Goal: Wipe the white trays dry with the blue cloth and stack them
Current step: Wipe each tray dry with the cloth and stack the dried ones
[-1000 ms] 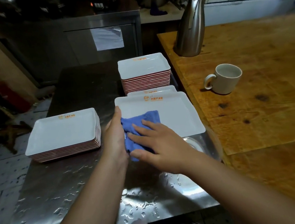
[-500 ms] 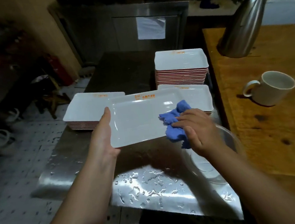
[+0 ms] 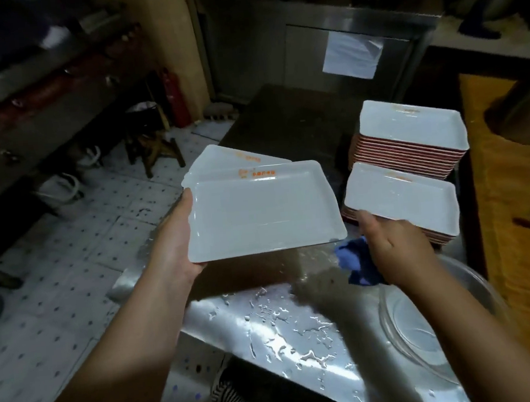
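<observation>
Head view: left hand (image 3: 177, 240) grips the near-left edge of a white tray (image 3: 263, 212), thumb on the rim, fingers curled out of sight beneath; tray carried face up and roughly level, off the desk. Grip at one edge leaves the far side free, likely so it can be lowered onto the tray stack (image 3: 231, 159) just beyond it, whose top tray shows past the held tray's far rim. Right of this grip, apart from the tray, the right hand (image 3: 392, 247) is closed round the bunched blue cloth (image 3: 356, 265), cloth off the tray surface, so wiping of this one looks finished. Just past the right hand, a low tray pile (image 3: 401, 200); beyond that a taller tray pile (image 3: 411, 133), probably still to be wiped. Below both hands the steel desk (image 3: 287, 327) is beaded with water. A glass bowl (image 3: 412, 325) sits under the right forearm.
</observation>
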